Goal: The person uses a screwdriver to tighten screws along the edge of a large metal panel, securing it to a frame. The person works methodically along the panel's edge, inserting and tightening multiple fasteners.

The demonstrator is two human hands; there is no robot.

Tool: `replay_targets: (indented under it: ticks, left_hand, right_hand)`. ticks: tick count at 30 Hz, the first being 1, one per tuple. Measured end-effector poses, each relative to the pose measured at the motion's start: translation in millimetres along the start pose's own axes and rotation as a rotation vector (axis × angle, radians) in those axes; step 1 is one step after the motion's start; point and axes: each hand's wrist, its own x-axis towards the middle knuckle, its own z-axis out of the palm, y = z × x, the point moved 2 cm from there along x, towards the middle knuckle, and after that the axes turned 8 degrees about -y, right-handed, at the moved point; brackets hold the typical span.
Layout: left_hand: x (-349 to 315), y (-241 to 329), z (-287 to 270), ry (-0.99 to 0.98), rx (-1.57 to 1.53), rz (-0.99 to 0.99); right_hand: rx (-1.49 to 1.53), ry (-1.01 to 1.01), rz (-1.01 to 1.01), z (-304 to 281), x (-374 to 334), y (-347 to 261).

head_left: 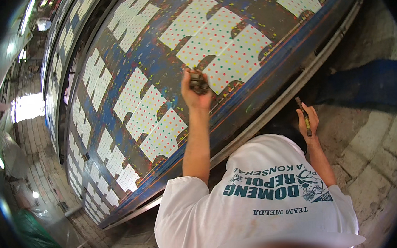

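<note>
My left hand (197,100) is raised over the near edge of a long table, its fingers closed round a dark, lumpy object (199,81) whose kind I cannot make out. Beyond it lie white cut pieces with coloured dots (230,48), shaped like garment panels with curved notches. A second group of dotted pieces (150,122) lies to the left of my forearm. Off the table's edge, low on the right, my right hand (313,119) grips a short, dark stick-like tool (307,124) with yellowish smears.
The table (154,48) is stained blue and flecked with paint, and bears several more rows of white pieces (96,80). A metal rail (292,87) runs along its near side. Dark blue cloth (366,87) lies at the right over paved floor (366,149). Another table (70,34) stands far left.
</note>
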Motion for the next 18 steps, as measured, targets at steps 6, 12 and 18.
replay_targets:
  ticks: [6,12,18]
  left_hand:
    - [123.8,136.7,-76.1,0.312,0.594,0.102]
    - [233.5,205.1,-100.3,0.499,0.884,0.269]
    - [298.5,217.0,-96.7,0.495,1.381,0.263]
  right_hand:
    - [-0.007,-0.096,-0.082,14.9,33.4,-21.3]
    - [-0.026,-0.167,-0.079,24.6,40.9,-40.0]
    - [-0.063,-0.157,0.032,29.2,34.7,-53.3]
